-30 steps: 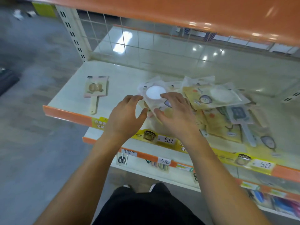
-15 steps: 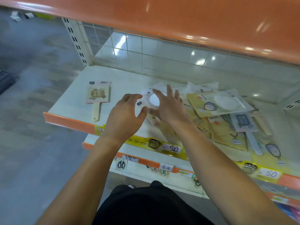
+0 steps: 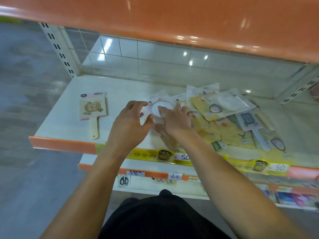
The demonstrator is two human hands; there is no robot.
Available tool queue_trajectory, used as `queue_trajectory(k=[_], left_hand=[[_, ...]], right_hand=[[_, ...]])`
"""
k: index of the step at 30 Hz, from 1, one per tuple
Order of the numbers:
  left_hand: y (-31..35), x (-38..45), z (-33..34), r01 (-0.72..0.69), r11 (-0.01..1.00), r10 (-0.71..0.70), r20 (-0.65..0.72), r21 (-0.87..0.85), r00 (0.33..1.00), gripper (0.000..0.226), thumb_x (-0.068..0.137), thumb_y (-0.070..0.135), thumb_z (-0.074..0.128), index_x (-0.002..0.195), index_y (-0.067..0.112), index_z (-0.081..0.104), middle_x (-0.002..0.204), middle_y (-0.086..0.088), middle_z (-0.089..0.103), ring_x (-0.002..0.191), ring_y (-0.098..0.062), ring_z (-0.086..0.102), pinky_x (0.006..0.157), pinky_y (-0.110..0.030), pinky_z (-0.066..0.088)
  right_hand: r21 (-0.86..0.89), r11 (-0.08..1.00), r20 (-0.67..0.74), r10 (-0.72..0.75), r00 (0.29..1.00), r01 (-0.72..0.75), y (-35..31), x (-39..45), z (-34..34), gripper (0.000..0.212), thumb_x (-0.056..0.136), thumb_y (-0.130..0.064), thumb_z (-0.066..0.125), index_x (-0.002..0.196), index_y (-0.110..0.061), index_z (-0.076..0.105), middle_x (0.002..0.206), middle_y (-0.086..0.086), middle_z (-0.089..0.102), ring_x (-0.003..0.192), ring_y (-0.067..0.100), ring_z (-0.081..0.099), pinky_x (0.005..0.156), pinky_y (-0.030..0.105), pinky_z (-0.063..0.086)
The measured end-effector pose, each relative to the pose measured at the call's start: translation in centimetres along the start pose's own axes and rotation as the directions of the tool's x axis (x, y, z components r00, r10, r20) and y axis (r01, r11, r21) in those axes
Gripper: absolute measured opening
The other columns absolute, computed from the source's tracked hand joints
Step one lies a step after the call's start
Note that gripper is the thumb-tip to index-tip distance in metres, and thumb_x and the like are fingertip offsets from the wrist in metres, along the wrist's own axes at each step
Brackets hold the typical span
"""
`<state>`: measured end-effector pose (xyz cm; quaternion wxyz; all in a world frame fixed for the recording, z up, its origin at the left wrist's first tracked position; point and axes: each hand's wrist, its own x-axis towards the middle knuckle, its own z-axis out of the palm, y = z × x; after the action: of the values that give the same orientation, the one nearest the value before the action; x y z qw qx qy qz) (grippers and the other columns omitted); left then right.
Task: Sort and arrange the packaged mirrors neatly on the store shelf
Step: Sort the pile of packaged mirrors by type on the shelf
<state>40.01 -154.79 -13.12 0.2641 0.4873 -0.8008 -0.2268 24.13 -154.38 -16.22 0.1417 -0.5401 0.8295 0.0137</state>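
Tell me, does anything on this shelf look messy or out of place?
Yes. The packaged mirrors on the right lie in a jumbled heap, overlapping at odd angles, handles pointing different ways. One pink hand mirror lies alone on the left, flat and fairly straight. Both hands are at the heap's left edge, on a white round mirror pack.

Single packaged mirror (image 3: 93, 109) left on shelf (image 3: 57, 121), heap of mirrors (image 3: 229, 121) right, well apart

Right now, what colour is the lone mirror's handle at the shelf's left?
Cream, on the lone mirror; head view.
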Motion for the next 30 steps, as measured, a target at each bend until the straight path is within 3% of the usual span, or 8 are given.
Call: queue_trajectory(k=[4, 7, 11, 17, 23, 30], left_hand=[[-0.7, 0.0, -0.2, -0.020, 1.000, 0.021, 0.026, -0.020, 0.999, 0.039, 0.092, 0.036, 0.054, 0.129, 0.024, 0.051, 0.128, 0.006, 0.051, 0.106, -0.013, 0.055, 0.081, -0.028, 0.044], [-1.2, -0.1, -0.4, -0.028, 0.999, 0.030, 0.056, -0.029, 0.998, 0.040, 0.092, 0.036, 0.054, 0.130, 0.024, 0.051, 0.129, 0.006, 0.051, 0.107, -0.013, 0.055, 0.081, -0.027, 0.044], [-2.2, -0.2, -1.0, -0.039, 0.999, 0.041, 0.070, -0.030, 0.997, 0.039, 0.093, 0.035, 0.054, 0.130, 0.024, 0.050, 0.131, 0.005, 0.050, 0.110, -0.016, 0.055, 0.079, -0.027, 0.041], [-3.0, -0.4, -1.4, -0.066, 0.996, 0.070, 0.076, -0.061, 0.995, 0.036, 0.092, 0.035, 0.055, 0.127, 0.026, 0.052, 0.127, 0.004, 0.052, 0.107, -0.016, 0.056, 0.077, -0.027, 0.040], [-2.7, -0.2, -1.3, -0.092, 0.993, 0.100, 0.108, -0.078, 0.989, 0.037, 0.092, 0.036, 0.054, 0.128, 0.026, 0.052, 0.129, 0.005, 0.051, 0.106, -0.014, 0.056, 0.077, -0.026, 0.039], [0.2, -0.2, 0.4, -0.163, 0.983, 0.174, 0.152, -0.085, 0.973, 0.039, 0.091, 0.038, 0.053, 0.128, 0.025, 0.052, 0.130, 0.005, 0.051, 0.109, -0.019, 0.056, 0.086, -0.034, 0.046]], right_hand=[[0.056, 0.997, -0.058, -0.048, 0.997, 0.051, -0.4, -1.5, -0.6, 0.052, 0.086, -0.057, 0.061, 0.133, -0.039, 0.047, 0.128, 0.010, 0.041, 0.119, 0.035, 0.037, 0.096, 0.042, 0.034], [0.097, 0.994, -0.097, -0.033, 0.995, 0.043, -0.9, -2.3, -0.5, 0.053, 0.084, -0.061, 0.062, 0.130, -0.038, 0.050, 0.130, 0.009, 0.042, 0.118, 0.034, 0.038, 0.096, 0.041, 0.035], [0.125, 0.992, -0.033, 0.026, 0.999, -0.022, -1.6, -3.0, -0.6, 0.059, 0.079, -0.064, 0.064, 0.130, -0.040, 0.047, 0.133, 0.007, 0.039, 0.120, 0.038, 0.038, 0.099, 0.043, 0.031], [0.237, 0.970, -0.136, 0.083, 0.987, -0.048, -1.8, -4.0, 0.2, 0.045, 0.085, -0.059, 0.061, 0.125, -0.043, 0.051, 0.118, 0.006, 0.046, 0.107, 0.035, 0.046, 0.091, 0.041, 0.036], [0.324, 0.945, -0.224, 0.111, 0.968, -0.034, -0.9, -5.0, -0.6, 0.042, 0.086, -0.026, 0.063, 0.125, -0.040, 0.054, 0.119, 0.006, 0.045, 0.105, 0.035, 0.054, 0.085, 0.037, 0.043], [0.321, 0.945, -0.422, 0.206, 0.883, -0.067, 2.9, -7.6, -0.9, 0.046, 0.076, -0.043, 0.073, 0.120, -0.038, 0.059, 0.120, 0.003, 0.048, 0.105, 0.030, 0.057, 0.080, 0.032, 0.043]])
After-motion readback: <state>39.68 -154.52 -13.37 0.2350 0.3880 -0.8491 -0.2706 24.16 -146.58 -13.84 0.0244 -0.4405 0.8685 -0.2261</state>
